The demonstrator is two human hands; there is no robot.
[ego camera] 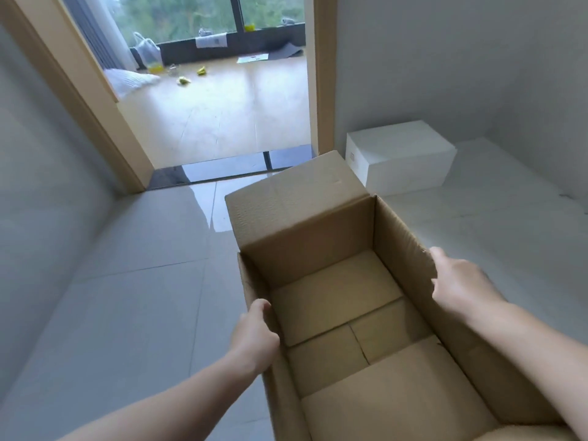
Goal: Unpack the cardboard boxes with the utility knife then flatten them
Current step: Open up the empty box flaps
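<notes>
One open cardboard box (337, 300) is recorded, held between both hands above the grey tiled floor (133, 281), its mouth turned up toward the camera. No contents are seen inside; the bottom flaps lie closed and their seam is visible across the base. The far top flap (296, 192) stands raised toward the doorway (216, 116). The left hand (254, 335) is set on the left wall, thumb hooked over the rim, fingers hidden on the outside and presumably curled against it. The right hand (458, 281) is laid on the outer face of the right wall, thumb at the rim; a closed grip there cannot be confirmed. The long axis of the box runs away from the person toward the doorway, so the hands flank its two long walls, neither being clearly nearer. A white box (401, 157) is noted on the floor just beyond the far right corner. No utility knife is in view. The step is judged to be flattening.
</notes>
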